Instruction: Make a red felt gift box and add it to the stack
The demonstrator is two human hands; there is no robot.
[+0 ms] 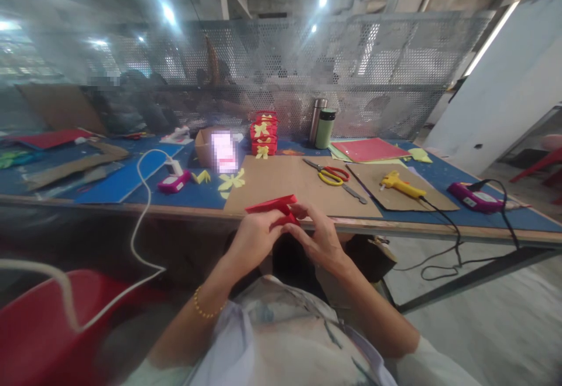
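Observation:
A folded piece of red paper point(271, 204) is held between both hands at the near edge of the table. My left hand point(259, 234) pinches it from the left, fingers closed. On the right side, the thumb and fingers of my right hand point(319, 236) are bent around the same paper. Part of the paper is hidden behind the fingers. Just beyond the hands lies a brown cardboard sheet point(281, 184), with scissors point(331, 175) with yellow and red handles and a grey flat blade-like tool point(355, 193) on it.
Red boxes with yellow bows point(264, 134) are stacked at the back. A green flask point(325, 129) stands beside a steel one. A yellow glue gun point(401, 185) rests on cardboard at right, its black cord hanging over the edge. Yellow paper cutouts point(232, 181) lie left.

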